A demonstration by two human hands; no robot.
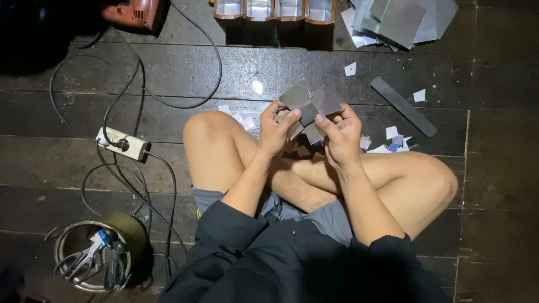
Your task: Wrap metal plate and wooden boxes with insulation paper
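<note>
I sit cross-legged on a dark wooden floor. Both hands hold a cut piece of grey silvery card with several square flaps, raised above my knees. My left hand grips its left lower flap with thumb and fingers. My right hand pinches its right lower part, thumb on top. The card's upper flaps stick out above my fingers.
Paper scraps lie by my right knee. A flat grey ruler lies to the right. A pile of grey sheets and a row of folded silvery boxes sit at the far edge. A power strip with cables lies left; a tin with scissors stands near left.
</note>
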